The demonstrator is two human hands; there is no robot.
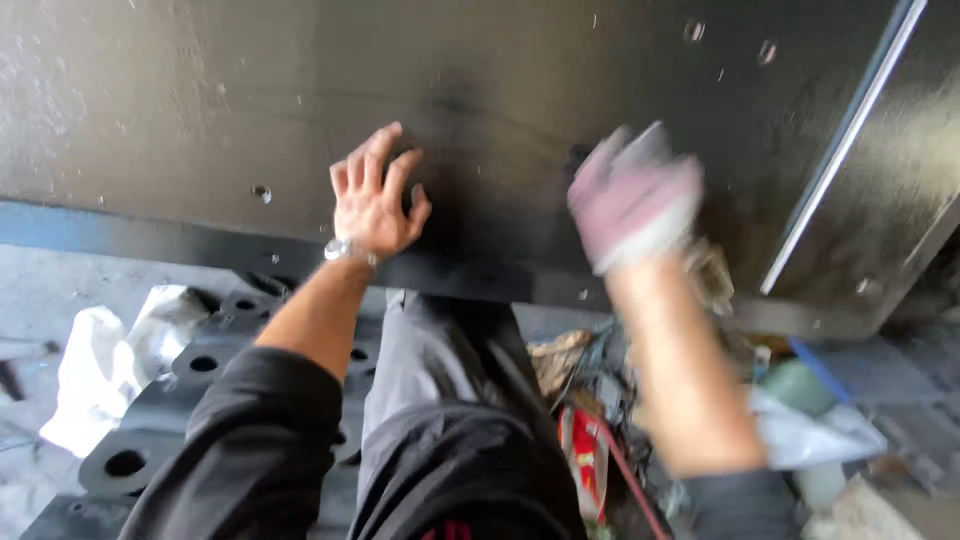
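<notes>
Two hands: both are up on a big black metal panel [200, 110].
Left hand [375, 195]: bare, with a watch [340, 249] on the wrist. It lies flat on the panel with fingers spread.
Right hand [635, 200]: it wears a pale glove and looks blurry. It is against the panel, and I cannot tell if it holds anything.
Panel: it stands in front of the person, above the grey trouser legs [430, 360].
Below left: a white rag [85, 375] beside black metal parts with holes [170, 400].
Below right: a heap of mixed clutter [800, 420].

Black sleeves pushed up, a silver wristwatch [340, 249] on the left wrist, grey trousers [425, 365].
</notes>
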